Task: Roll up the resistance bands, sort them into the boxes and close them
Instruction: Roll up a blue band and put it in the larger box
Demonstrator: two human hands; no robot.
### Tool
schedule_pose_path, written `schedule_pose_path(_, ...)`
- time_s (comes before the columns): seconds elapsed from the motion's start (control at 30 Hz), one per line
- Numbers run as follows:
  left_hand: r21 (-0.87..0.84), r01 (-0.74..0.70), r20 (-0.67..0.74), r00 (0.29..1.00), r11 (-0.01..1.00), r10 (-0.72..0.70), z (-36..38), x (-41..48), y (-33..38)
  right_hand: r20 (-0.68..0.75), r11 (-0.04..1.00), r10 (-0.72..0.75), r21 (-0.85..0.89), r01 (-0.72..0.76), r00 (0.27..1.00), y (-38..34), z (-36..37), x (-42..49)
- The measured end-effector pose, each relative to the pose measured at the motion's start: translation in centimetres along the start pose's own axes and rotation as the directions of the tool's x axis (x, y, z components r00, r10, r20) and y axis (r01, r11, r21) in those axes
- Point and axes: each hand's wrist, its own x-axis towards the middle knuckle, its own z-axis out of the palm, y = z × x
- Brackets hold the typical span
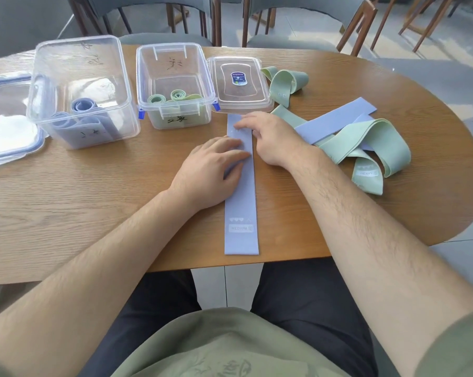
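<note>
Presently, left hand (213, 170) and right hand (271, 137), fingers spread flat, press the blue band (240, 202) onto the table (93, 202).

A band (240, 197) lies lengthwise before me on the counter (93, 202). Back left stand the left box (53, 77) and right box (146, 77), rolls (84, 104) in both; a lid (239, 97) lies right of them, loose bands (379, 142) farther right.

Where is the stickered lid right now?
Head view: the lid lies flat on the table, directly right of the green-band box, left of a curled green band.
</note>
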Motion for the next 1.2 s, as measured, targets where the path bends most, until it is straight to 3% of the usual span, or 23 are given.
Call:
schedule_pose_path(0.13,0.035,-0.091,0.0,0.996,0.995,0.091,-0.3,-1.5,0.6,0.044,0.998,-0.007,-0.059,0.01,0.999,-0.2,0.4,0.0)
schedule_pose_path(0.2,0.05,-0.103,0.003,0.995,0.993,0.103,-0.4,-1.5,0.8,-0.006,0.998,0.006,-0.056,-0.007,1.0,-1.0,0.7,0.1)
schedule_pose_path(0.33,-0.003,-0.097,-0.002,0.995,0.995,0.097,-0.5,-0.6,1.0,-0.15,0.986,0.154,-0.038,-0.162,0.977,-2.5,0.7,1.2)
schedule_pose_path(0.47,-0.055,-0.144,0.033,0.989,0.988,0.146,-0.6,-0.3,1.1,-0.164,0.95,0.304,-0.021,-0.311,0.939,-3.4,0.1,2.8)
schedule_pose_path(0.63,-0.079,-0.159,0.077,0.983,0.984,0.165,-0.6,-0.2,0.9,-0.181,0.924,0.361,-0.064,-0.378,0.915,-4.5,0.2,4.5)
schedule_pose_path(1.0,-0.034,-0.215,0.056,0.975,0.976,0.216,-0.9,-1.6,1.5,-0.196,0.933,0.356,0.027,-0.358,0.914,-3.1,1.2,4.5)
schedule_pose_path(1.2,-0.049,-0.216,0.07,0.973,0.975,0.219,-1.1,-2.5,1.8,-0.218,0.965,0.26,0.072,-0.251,0.941,-2.6,1.3,3.2)
